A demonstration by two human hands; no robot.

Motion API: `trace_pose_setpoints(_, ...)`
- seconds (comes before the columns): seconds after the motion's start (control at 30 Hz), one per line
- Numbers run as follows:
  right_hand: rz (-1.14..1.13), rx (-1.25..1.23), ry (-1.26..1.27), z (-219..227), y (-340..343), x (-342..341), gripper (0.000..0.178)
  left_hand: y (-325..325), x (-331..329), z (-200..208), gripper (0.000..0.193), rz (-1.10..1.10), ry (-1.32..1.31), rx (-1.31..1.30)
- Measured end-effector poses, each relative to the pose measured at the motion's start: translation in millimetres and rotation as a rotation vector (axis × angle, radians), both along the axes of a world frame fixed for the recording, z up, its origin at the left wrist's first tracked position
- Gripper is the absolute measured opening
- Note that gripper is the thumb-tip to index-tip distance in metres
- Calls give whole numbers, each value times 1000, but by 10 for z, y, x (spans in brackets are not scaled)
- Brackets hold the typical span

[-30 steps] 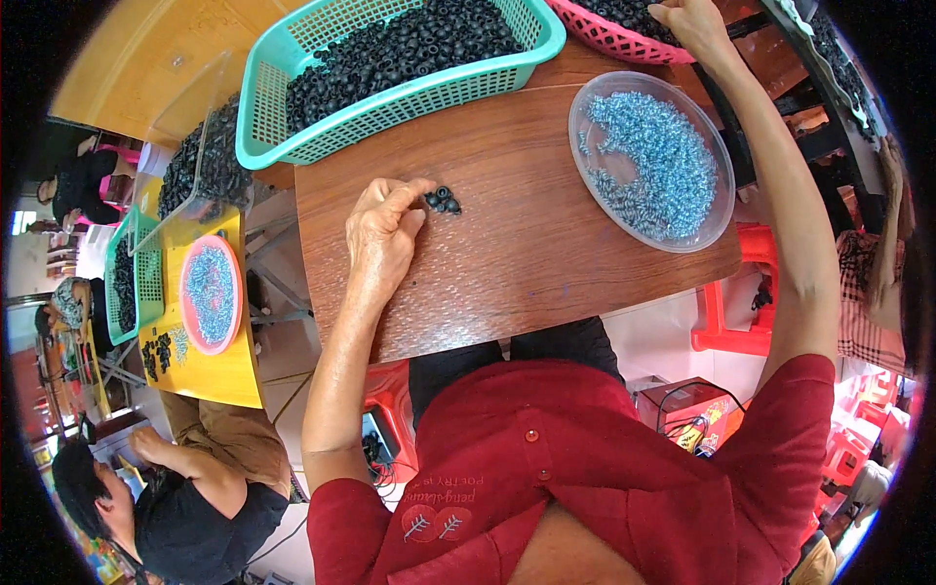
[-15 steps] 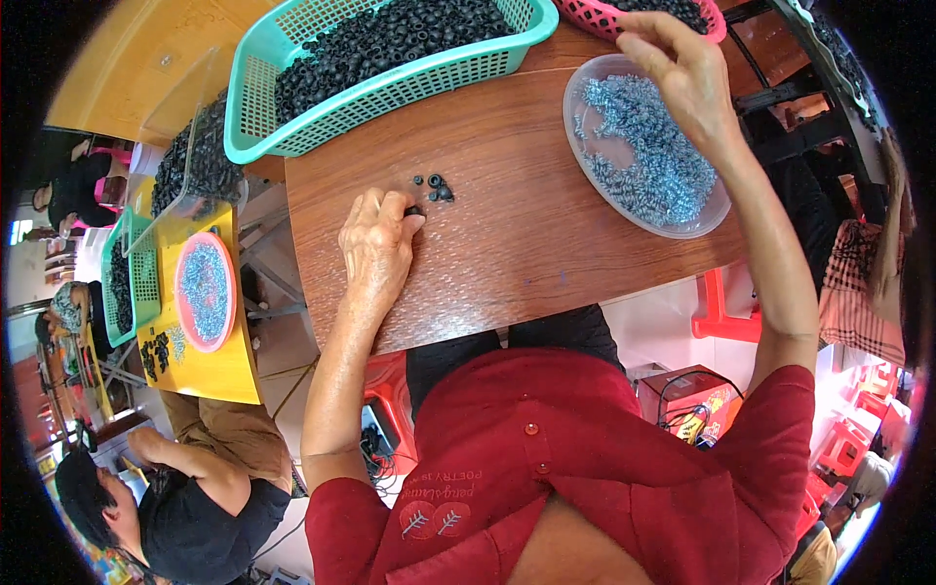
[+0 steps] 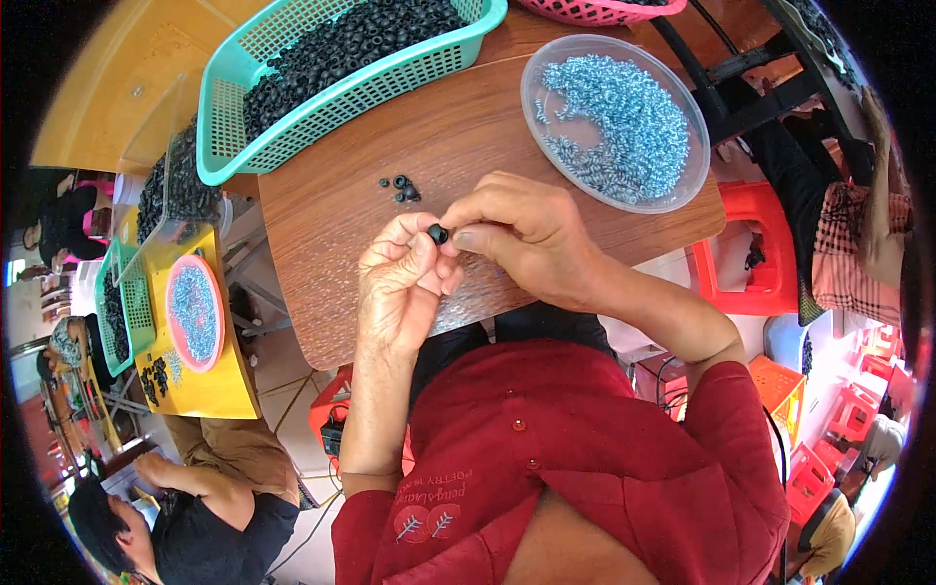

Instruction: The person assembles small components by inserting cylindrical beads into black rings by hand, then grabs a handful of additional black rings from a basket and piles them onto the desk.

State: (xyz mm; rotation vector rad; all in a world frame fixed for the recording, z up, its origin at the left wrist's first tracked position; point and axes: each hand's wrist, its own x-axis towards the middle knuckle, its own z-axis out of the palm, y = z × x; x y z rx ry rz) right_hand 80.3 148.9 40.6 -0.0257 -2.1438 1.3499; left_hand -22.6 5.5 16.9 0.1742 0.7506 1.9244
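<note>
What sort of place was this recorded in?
Probably a small handwork workshop: the left hand holds a black part near a turquoise basket of similar-looking ones, a clear bowl holds many small bluish pieces, and another person is beside a yellow table with a pink tray.

Your hands (image 3: 400,283): two
Black piece you hold (image 3: 437,235): one
Green mesh baskets (image 3: 351,109): two
Pink mesh basket (image 3: 604,12) ahead of you: one
Clear dish (image 3: 577,135) before you: one
Pink dish (image 3: 218,317) to your left: one

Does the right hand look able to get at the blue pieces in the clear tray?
Probably yes: the blue pieces lie uncovered in the open tray, with nothing between it and the right hand, though that hand is busy at the black piece in the left hand.
</note>
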Motion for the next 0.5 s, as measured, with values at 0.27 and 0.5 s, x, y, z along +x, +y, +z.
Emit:
trace_pose_setpoints(0.27,-119,202,28,-100,0,115,15,92,128,-15,24,66,131,-149)
trace_pose_setpoints(0.5,-304,451,-51,-101,584,369,14,106,230,-61,22,-35,28,-122)
